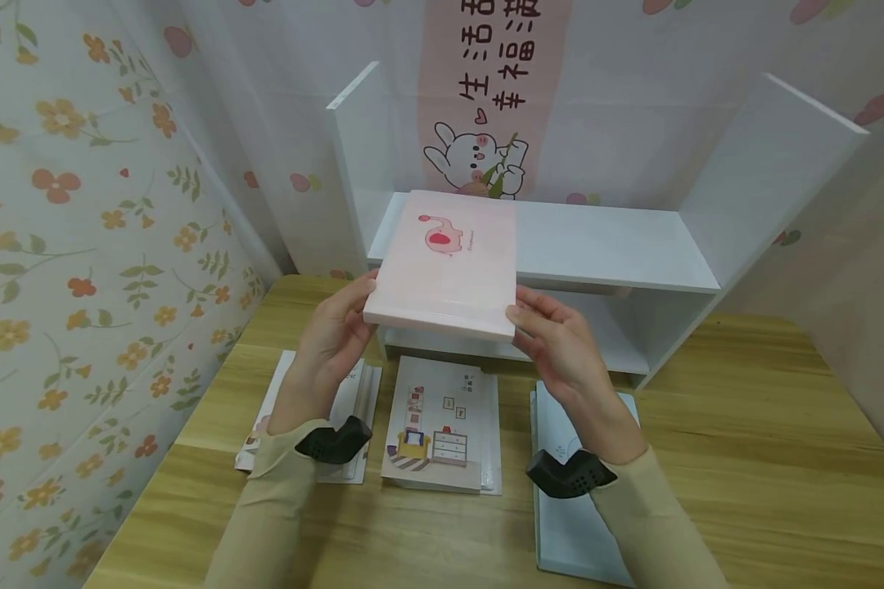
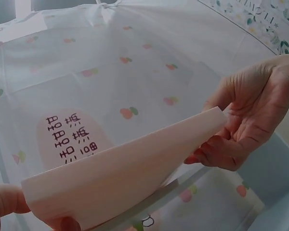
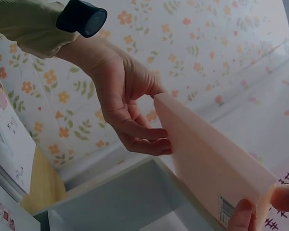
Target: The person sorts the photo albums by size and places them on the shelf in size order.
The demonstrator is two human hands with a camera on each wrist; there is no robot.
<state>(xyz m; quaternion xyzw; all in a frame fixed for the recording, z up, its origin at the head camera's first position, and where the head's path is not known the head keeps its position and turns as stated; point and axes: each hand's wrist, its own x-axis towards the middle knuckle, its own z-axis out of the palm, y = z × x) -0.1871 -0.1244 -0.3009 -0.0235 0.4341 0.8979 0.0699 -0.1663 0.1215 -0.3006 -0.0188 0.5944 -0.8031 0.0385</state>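
Observation:
A pale pink book point(image 1: 449, 278) with an elephant on its cover is held up in front of the white shelf point(image 1: 604, 241), overlapping its upper board in the head view. My left hand point(image 1: 331, 339) grips its near left corner. At the near right corner my right hand point(image 1: 560, 343) pinches the book, thumb on top and fingers below. In the right wrist view, the left hand point(image 3: 125, 101) has its fingers under the book point(image 3: 202, 149), whose underside carries a barcode. The left wrist view shows the right hand point(image 2: 255, 115) at the far end of the book's edge.
On the wooden table point(image 1: 766, 458) lie a stack of white books point(image 1: 354, 409) at left, another stack with a room drawing point(image 1: 442, 425) in the middle, and a light blue book point(image 1: 578, 523) under the right forearm. The shelf has two upright side panels point(image 1: 773, 155). Patterned curtains hang around.

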